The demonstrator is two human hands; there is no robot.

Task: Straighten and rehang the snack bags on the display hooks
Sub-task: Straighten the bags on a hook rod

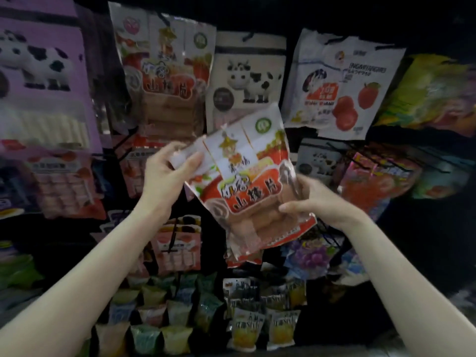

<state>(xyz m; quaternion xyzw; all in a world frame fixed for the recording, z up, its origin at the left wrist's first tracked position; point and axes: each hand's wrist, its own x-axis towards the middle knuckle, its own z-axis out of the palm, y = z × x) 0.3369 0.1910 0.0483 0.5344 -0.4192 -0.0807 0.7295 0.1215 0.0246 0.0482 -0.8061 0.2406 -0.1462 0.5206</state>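
I hold a red-and-white snack bag (253, 186) tilted in front of the display, off any hook. My left hand (171, 173) grips its top left corner, thumb on the front. My right hand (313, 202) grips its lower right edge. More than one bag may be stacked in my hands; extra edges show at the bottom. A matching red-and-white bag (164, 73) hangs on a hook above and to the left. A cow-print bag (247, 76) hangs directly behind the held one.
A white bag with red fruit (342, 83) hangs upper right, a yellow-green bag (432, 96) beyond it. Purple cow bags (41, 73) hang at left. Bare black hooks (360, 155) jut out at right. Small wrapped snacks (206, 318) fill bins below.
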